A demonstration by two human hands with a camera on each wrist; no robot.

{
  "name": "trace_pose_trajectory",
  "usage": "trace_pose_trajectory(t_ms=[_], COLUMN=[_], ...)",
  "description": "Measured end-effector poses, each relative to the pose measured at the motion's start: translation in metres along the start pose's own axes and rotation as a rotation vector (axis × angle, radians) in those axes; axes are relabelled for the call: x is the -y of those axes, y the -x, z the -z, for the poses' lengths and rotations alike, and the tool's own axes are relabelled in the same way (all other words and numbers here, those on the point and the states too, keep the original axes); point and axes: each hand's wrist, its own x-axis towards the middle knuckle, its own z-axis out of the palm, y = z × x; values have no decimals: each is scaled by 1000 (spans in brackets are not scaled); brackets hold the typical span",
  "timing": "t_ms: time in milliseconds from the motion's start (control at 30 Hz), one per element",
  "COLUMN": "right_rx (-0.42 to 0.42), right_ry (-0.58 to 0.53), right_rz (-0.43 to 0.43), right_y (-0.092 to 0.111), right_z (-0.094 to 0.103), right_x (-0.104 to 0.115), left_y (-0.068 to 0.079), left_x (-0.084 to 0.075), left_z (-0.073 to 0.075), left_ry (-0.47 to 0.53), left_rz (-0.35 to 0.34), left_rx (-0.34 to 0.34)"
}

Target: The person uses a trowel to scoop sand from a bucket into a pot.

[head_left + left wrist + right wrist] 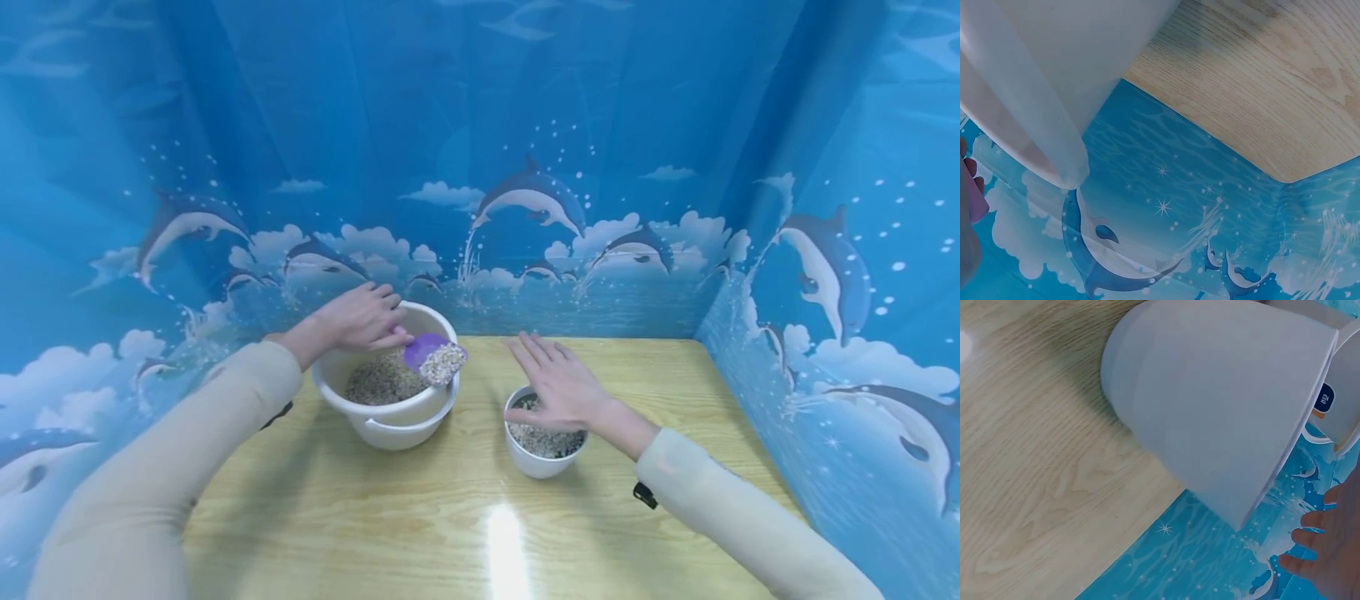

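Note:
In the head view, my left hand (364,318) grips the handle of a purple scoop (423,350) heaped with pale, coarse granules (442,364). The scoop is over the right side of a large white bucket (405,435), which holds more of the granular mix (384,379). My right hand (558,387) is spread, fingers straight, above a small white pot (542,468) with similar granules inside. The right wrist view shows these fingers apart from the pot's rim. In the left wrist view only part of the scoop handle (976,199) appears, at the left edge.
Both containers stand on a light wood-grain table (420,517). Blue curtains with dolphins (525,200) rise behind and at both sides. The bucket's handle (408,425) hangs down at its front, facing me. A dark label (1324,398) shows on the bucket in the right wrist view.

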Motion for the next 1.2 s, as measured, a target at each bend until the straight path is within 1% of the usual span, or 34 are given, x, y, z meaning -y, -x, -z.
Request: trace_pose_trajectory(t_ms=[267, 467, 600, 833, 1200], right_rx=[-37, -38, -39, -44, -57], right_ry=[16, 10, 25, 0, 20], right_rz=[22, 6, -6, -20, -23], right_y=[15, 29, 36, 46, 60], right_z=[-7, -8, -10, -16, -25], right_x=[-8, -13, -18, -21, -22], left_y=[-7, -11, -13, -17, -25], left_x=[-6, -12, -15, -21, -29], left_z=[1, 2, 3, 2, 6], left_ry=[2, 9, 4, 12, 10], left_rz=[-14, 9, 10, 22, 18], left_rx=[-2, -5, 2, 14, 0])
